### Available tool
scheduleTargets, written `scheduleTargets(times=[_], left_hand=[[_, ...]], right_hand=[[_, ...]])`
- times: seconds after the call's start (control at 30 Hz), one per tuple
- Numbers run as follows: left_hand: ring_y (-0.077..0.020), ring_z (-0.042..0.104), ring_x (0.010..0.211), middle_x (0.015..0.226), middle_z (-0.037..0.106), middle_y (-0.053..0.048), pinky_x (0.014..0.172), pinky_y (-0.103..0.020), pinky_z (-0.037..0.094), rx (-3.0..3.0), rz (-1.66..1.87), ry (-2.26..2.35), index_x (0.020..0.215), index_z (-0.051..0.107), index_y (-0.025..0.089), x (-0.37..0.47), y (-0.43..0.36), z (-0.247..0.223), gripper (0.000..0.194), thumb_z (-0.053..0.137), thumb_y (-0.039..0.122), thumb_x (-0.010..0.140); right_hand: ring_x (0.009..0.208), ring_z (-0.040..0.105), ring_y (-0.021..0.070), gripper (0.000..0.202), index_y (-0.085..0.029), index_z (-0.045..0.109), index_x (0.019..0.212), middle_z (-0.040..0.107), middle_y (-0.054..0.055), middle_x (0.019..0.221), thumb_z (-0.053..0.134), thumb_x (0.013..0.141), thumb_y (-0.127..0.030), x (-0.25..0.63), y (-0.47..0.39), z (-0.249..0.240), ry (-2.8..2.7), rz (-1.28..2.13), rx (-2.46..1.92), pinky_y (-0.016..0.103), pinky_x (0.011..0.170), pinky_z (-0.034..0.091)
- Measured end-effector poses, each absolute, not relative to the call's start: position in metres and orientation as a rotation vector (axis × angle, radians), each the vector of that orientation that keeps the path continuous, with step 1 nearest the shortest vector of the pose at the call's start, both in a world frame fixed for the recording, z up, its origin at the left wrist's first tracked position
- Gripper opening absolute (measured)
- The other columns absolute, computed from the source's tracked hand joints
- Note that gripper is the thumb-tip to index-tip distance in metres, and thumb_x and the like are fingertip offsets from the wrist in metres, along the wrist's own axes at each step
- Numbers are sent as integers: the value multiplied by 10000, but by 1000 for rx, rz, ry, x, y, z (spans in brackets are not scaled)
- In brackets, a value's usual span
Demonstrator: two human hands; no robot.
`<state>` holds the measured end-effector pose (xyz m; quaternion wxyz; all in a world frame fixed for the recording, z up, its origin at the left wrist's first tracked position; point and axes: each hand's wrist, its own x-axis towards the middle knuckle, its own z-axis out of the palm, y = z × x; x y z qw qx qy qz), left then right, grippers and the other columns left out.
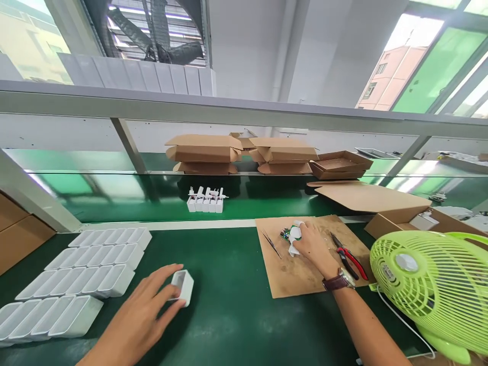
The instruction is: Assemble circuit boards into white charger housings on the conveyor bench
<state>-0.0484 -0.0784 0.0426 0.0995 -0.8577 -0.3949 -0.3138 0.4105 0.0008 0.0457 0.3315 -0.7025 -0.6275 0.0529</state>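
My left hand [152,300] grips a small open white plastic case [185,288] between thumb and fingers, just above or on the green table top; I cannot tell which. Over on the brown cardboard sheet [282,282], my right hand [310,241] is closed on a white plastic part [295,233], partly hidden by the fingers. A small green circuit board [285,234] shows right beside that part. Tweezers [272,244] lie to the left of this hand. Red-and-black pliers [349,257] rest to its right.
Rows of open white cases [91,264] stand at the left. A group of white cases with parts on top [205,201] sits farther back. Folded cardboard boxes [206,152] line the shelf. A green fan [427,284] and an open carton [400,221] occupy the right.
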Motion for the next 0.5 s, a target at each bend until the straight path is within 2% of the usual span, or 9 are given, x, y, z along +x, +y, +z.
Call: scheduleTargets(times=[0.1,0.17,0.27,0.37,0.5], left_hand=[[-248,722,1010,1334,681,-75,771,-379,608,-2668,-846,-1225,816,629,238,-24,-53,40,223,522,320,993],[-260,714,1023,1359,663,-99,799,-396,600,-2737,-815,-1268,818,617,221,-14,-34,34,223,503,307,989],[-265,712,1024,1352,658,-117,813,-404,603,-2804,-870,-1289,812,601,213,3,-9,21,184,527,295,959],[-253,706,1062,1360,636,-133,847,-388,605,-2829,-1028,-1330,833,584,206,21,1,3,159,539,285,963],[-261,692,1108,1407,593,-149,884,-406,601,-2803,-1174,-1309,924,580,206,29,-5,-17,90,561,278,974]], right_hand=[[1063,613,360,270,-188,643,880,675,164,1039,597,616,-165,404,-7,62,-1658,68,-1844,483,949,486],[1073,634,344,345,-184,663,1003,688,148,1090,603,664,-205,399,-15,74,-1627,136,-1785,476,942,518],[956,705,292,436,-210,668,1166,729,105,1097,662,753,-352,384,-27,87,-1480,585,-1593,416,812,593],[896,733,281,491,-206,699,1184,757,110,1089,703,791,-502,355,-36,80,-1349,1042,-1408,394,757,610],[823,741,269,426,-192,739,1112,780,113,985,572,870,-499,307,-31,44,-1401,1273,-1343,397,721,617]])
